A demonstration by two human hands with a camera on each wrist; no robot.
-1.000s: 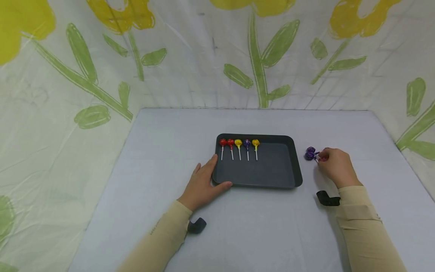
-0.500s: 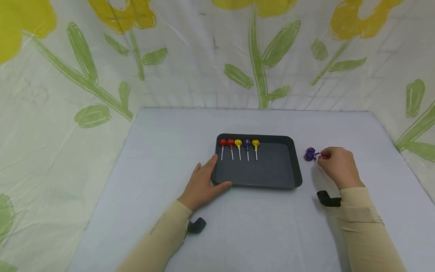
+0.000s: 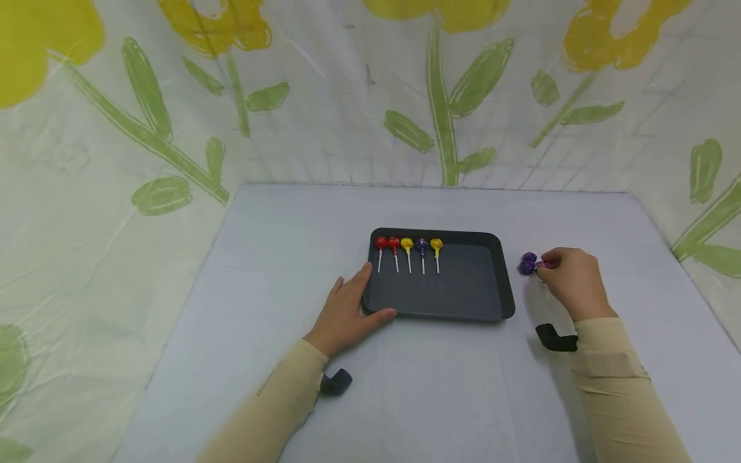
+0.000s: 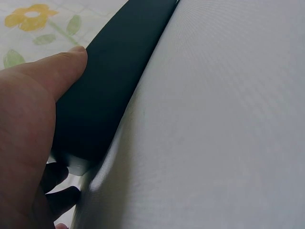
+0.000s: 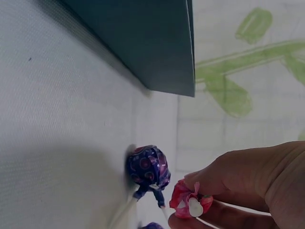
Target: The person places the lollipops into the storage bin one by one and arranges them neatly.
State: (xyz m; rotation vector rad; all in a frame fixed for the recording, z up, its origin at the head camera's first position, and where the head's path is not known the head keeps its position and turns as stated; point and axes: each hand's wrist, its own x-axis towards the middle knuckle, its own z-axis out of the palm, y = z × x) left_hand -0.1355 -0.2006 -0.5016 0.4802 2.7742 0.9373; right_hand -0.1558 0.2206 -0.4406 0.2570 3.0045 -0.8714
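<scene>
Five wrapped lollipops (image 3: 407,244) lay side by side in a dark tray (image 3: 440,296), heads toward its far rim and sticks toward the person; from the left they ran red, red, yellow, purple, yellow. Their shared direction suggested a deliberate row, ordered by position rather than grouped by colour. The left hand (image 3: 346,316) spread around the tray's near left corner, fingers along the left side and thumb at the near edge. Its grip was loose and extended, with nothing pinched, probably enough to stop the tray sliding on the bench (image 3: 451,399). Beyond the tray's right side, the right hand (image 3: 573,281) had its grip closed on a pink-wrapped lollipop (image 5: 180,199), pinched between thumb and fingers, a hold that seemed suited to so small a thing. Whether it had cleared the bench could not be told. Two purple lollipops (image 3: 527,267) lay just beside those fingertips, heads close together, so a narrow pinch likely helped avoid disturbing them.
</scene>
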